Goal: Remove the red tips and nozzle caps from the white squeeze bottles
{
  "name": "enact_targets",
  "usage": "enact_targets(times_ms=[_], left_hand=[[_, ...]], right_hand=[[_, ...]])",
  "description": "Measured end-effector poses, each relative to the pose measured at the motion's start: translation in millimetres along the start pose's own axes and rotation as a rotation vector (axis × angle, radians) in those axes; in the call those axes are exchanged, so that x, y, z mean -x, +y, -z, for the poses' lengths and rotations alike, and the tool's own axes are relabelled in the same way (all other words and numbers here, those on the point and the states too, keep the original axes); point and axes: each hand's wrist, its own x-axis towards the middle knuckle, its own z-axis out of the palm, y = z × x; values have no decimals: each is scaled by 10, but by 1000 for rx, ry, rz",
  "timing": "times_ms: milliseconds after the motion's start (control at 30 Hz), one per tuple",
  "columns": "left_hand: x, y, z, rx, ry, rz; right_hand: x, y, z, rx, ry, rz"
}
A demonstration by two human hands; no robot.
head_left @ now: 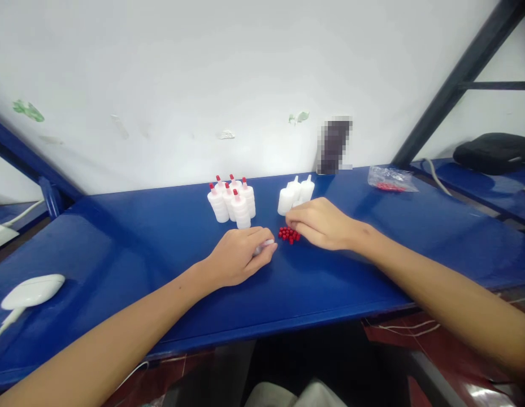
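My left hand (242, 255) is closed around a white bottle (264, 246), mostly hidden by the fingers. Beside it lies a small pile of red caps (289, 234). My right hand (319, 223) reaches over the right edge of that pile with its fingers pressed together; whatever may be between the fingertips is hidden. Several white bottles with red caps (241, 210) stand grouped behind my left hand. White bottles without red caps (286, 200) stand just behind my right hand.
A clear bag with red pieces (391, 180) lies at the back right of the blue table (169, 254). A dark, pixelated phone-like object (334, 146) leans on the wall. A white device with a cable (33, 291) sits at the left; a black case (493, 152) is far right.
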Motion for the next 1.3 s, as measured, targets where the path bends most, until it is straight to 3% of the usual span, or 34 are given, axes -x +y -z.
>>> enact_targets(times_ms=[167, 300, 467, 633, 767, 833, 1000, 1167, 1300], left_hand=[[10, 14, 7, 16, 61, 28], [23, 26, 25, 82, 13, -52], [6, 21, 26, 132, 10, -89], [9, 9, 5, 275, -9, 23], [11, 5, -19, 383, -17, 81], [10, 0, -21, 401, -7, 109], [6, -8, 10, 320, -29, 150], [10, 7, 14, 300, -62, 115], [14, 8, 11, 299, -62, 84]], right_hand=[[-2, -78, -136, -142, 218, 340], [2, -87, -265, -88, 431, 436], [-26, -188, -288, -17, 496, 337], [-66, -275, -251, 2, 484, 313], [-56, -257, -273, -121, 463, 289], [-37, -200, -263, -176, 538, 238], [20, 148, -145, -278, 873, -11], [40, 516, -143, -465, 970, -88], [35, 591, -213, -499, 981, -133]])
